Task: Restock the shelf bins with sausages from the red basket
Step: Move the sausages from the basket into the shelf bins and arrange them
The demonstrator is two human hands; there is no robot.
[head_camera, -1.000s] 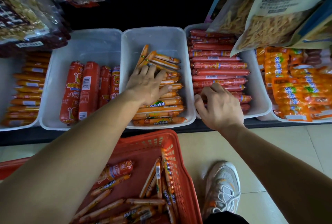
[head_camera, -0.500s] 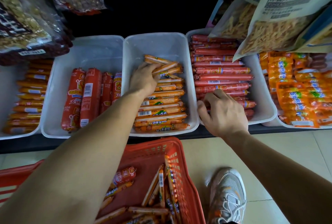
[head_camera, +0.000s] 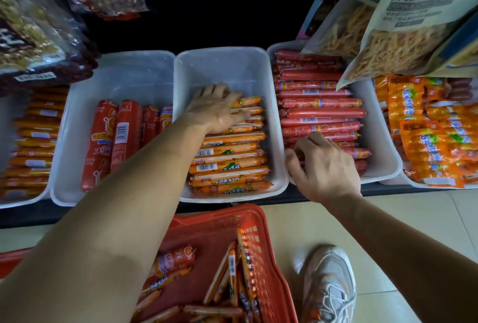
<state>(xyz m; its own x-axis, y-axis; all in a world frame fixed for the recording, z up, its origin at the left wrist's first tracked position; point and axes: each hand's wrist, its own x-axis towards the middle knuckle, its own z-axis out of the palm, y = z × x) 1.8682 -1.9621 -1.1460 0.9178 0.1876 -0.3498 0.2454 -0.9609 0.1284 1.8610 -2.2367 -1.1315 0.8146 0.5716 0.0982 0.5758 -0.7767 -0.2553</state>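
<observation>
Now in hand: squaring up the orange sausages (head_camera: pixel 227 157) in the middle bin (head_camera: pixel 219 64), as I judge it.
Left hand (head_camera: pixel 217 110): fingers spread and fairly straight, palm down on the far end of that stack; it grasps nothing.
Right hand (head_camera: pixel 323 164): fingers curled at the near left corner of the right bin (head_camera: pixel 380 126), over the red sausages (head_camera: pixel 320 102); I cannot tell whether it pinches one or only touches.
Stock to move: thin sausages (head_camera: pixel 231 268) lie heaped in the red basket (head_camera: pixel 261 245) on the floor, below the shelf edge.
Key relation: the basket lies back toward the body from both hands, partly under the left forearm.
Long axis: several basket sausages lean on its right wall, pointing roughly toward the shelf; the binned rows run left to right, so each likely needs about a quarter turn.
Nearer hand: the right, which sits closer to the shelf edge and that basket wall.
</observation>
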